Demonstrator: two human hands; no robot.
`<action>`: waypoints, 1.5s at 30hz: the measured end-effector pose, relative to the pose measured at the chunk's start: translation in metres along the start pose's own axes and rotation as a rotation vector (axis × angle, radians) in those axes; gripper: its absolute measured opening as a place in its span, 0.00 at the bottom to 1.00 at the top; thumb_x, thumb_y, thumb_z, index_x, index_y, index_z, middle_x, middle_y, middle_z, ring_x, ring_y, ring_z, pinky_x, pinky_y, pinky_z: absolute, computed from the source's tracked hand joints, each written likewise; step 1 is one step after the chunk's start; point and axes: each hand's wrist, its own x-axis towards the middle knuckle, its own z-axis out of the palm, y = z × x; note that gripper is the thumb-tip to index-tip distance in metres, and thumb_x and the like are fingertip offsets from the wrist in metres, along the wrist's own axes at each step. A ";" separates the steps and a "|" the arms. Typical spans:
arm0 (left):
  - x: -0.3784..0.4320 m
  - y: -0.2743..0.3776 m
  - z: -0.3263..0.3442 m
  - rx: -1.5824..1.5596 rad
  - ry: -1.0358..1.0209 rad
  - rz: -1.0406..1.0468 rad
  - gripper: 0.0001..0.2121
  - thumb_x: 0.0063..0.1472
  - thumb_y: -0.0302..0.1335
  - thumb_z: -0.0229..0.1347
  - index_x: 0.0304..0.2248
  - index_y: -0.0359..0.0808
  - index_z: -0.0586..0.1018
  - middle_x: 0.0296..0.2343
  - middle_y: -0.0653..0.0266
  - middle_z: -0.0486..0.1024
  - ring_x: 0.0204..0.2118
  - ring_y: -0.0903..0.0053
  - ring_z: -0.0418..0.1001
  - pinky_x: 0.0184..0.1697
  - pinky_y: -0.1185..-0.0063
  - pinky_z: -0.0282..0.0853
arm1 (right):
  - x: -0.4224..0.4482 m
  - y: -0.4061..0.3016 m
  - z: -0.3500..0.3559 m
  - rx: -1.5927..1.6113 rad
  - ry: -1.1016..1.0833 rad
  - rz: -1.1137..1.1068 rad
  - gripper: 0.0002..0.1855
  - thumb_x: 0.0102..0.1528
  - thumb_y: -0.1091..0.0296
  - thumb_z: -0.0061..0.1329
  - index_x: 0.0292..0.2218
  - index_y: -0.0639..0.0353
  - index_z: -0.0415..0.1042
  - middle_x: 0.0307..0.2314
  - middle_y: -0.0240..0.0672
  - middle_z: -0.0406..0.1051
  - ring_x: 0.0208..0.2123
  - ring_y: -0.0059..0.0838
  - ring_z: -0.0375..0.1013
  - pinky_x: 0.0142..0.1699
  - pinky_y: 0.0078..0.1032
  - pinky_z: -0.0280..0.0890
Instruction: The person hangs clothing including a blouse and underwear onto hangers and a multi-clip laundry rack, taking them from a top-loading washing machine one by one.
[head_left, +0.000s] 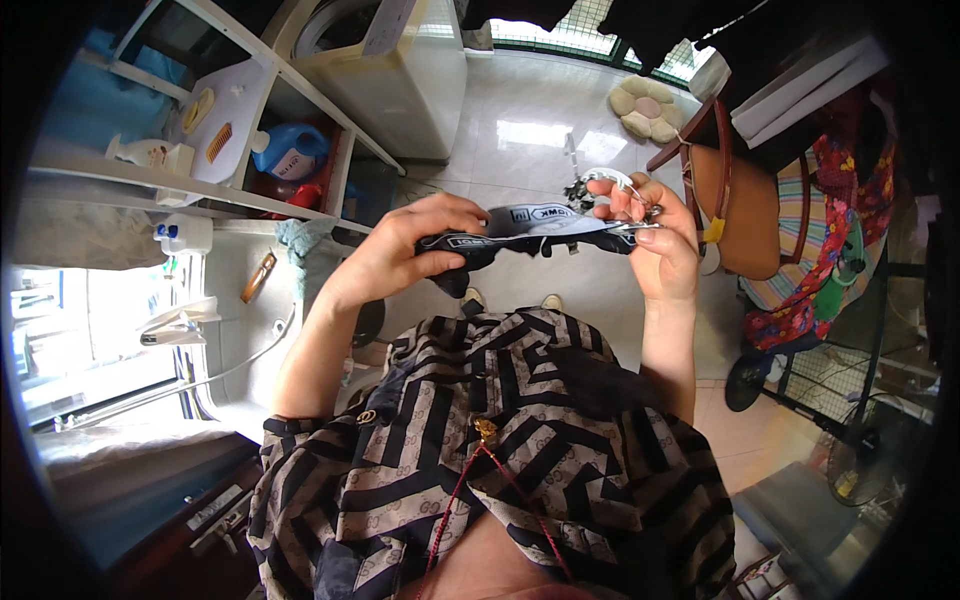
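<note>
Before my chest, a dark garment with a grey printed waistband (536, 220), apparently underpants, is stretched between both hands. My left hand (420, 244) pinches its left end between thumb and fingers. At the other end, my right hand (660, 232) grips the waistband together with a metal clip (634, 225). A white plastic piece (611, 174) curves over the right fingers. Just beyond it hangs a cluster of dark and silvery clips (577, 193), partly hidden by the hand. How the clips join the white piece cannot be made out.
A white shelf unit (300, 75) at upper left holds a blue detergent bottle (292, 154) and a comb (219, 142). Beside it stands a washing machine (397, 82). A sink (247, 315) is at left. At right are a wooden chair (731, 210) and a fan (866, 450).
</note>
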 end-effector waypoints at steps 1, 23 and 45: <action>0.000 -0.005 0.004 -0.082 -0.042 -0.014 0.12 0.52 0.23 0.59 0.37 0.29 0.75 0.37 0.57 0.74 0.43 0.67 0.71 0.46 0.73 0.64 | -0.001 0.003 -0.003 0.015 0.013 -0.018 0.08 0.40 0.75 0.42 0.27 0.63 0.63 0.32 0.39 0.65 0.50 0.50 0.63 0.52 0.36 0.61; 0.043 -0.042 0.075 -1.169 0.191 -0.255 0.12 0.59 0.33 0.56 0.39 0.33 0.79 0.27 0.69 0.76 0.30 0.87 0.71 0.35 0.87 0.68 | -0.012 0.002 0.017 0.063 -0.349 0.007 0.07 0.37 0.70 0.49 0.16 0.55 0.62 0.22 0.38 0.67 0.32 0.39 0.68 0.37 0.30 0.63; 0.031 -0.029 0.043 -1.093 0.299 -0.164 0.14 0.61 0.37 0.53 0.28 0.31 0.77 0.26 0.66 0.75 0.28 0.84 0.72 0.33 0.85 0.68 | -0.002 0.015 0.032 -0.376 -0.165 0.405 0.19 0.51 0.82 0.52 0.44 0.66 0.63 0.33 0.34 0.66 0.34 0.23 0.73 0.35 0.20 0.72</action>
